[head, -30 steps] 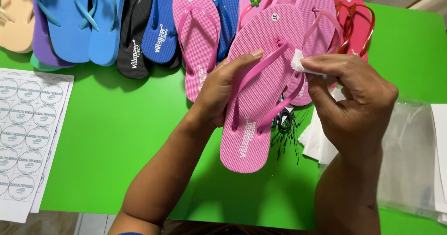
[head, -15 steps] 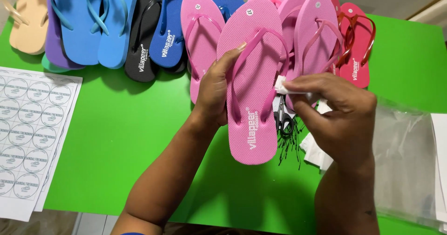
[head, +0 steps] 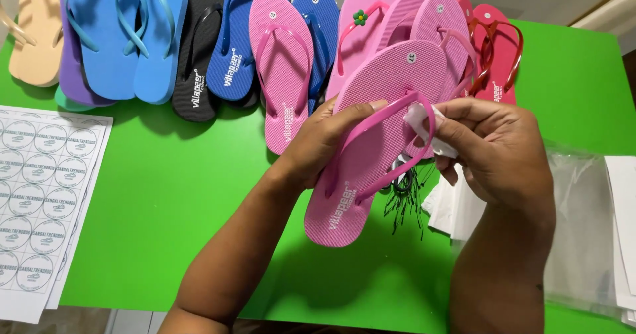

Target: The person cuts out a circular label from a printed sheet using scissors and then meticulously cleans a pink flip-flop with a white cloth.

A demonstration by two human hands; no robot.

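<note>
My left hand (head: 324, 142) grips a pink flip-flop (head: 371, 148) by its left edge, thumb on the strap, holding it tilted above the green table (head: 172, 195). My right hand (head: 490, 148) pinches a small white paper tag (head: 421, 119) against the flip-flop's right strap. A bunch of thin black string loops (head: 404, 198) lies on the table just under the sandal, beside my right wrist.
A row of flip-flops lines the table's far edge: beige (head: 33, 36), light blue (head: 126, 36), black (head: 199, 49), dark blue (head: 242, 39), pink (head: 285, 62), red (head: 493, 49). A sheet of round stickers (head: 36, 195) lies at left. Clear plastic bags (head: 583, 228) and white cards (head: 457, 208) lie at right.
The pink flip-flop has tilted, its heel swinging down-left. My right hand has brought the white tag onto the right strap. The view has shifted slightly.
</note>
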